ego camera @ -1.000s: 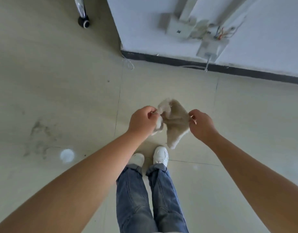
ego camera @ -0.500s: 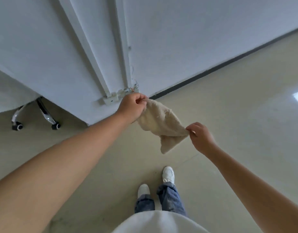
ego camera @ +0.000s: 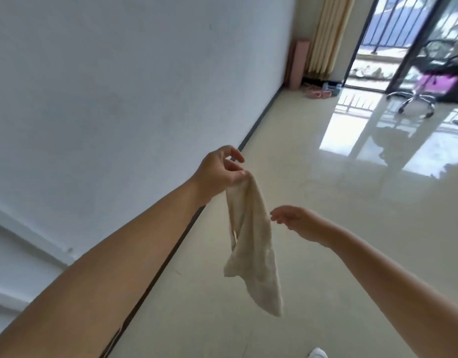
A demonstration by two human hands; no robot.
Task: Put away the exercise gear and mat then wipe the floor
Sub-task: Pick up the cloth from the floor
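Note:
A beige cloth (ego camera: 251,244) hangs limp in the air over the glossy tiled floor (ego camera: 313,267). My left hand (ego camera: 220,171) pinches its top corner between thumb and fingers. My right hand (ego camera: 295,220) hovers just right of the cloth with fingers spread, holding nothing. Far off, a rolled pink mat (ego camera: 299,64) stands upright in the corner against the white wall (ego camera: 119,99). Small pink gear (ego camera: 317,93) lies on the floor beside it.
The wall with a dark skirting runs along my left. An office chair (ego camera: 429,81) with a chrome base stands at the far right by the glass balcony door. A beige curtain (ego camera: 326,34) hangs in the corner. My white shoe (ego camera: 318,353) shows at the bottom edge.
My right hand has let go of the cloth, which now dangles from my left hand alone. My view has swung up from the floor toward the far end of the room.

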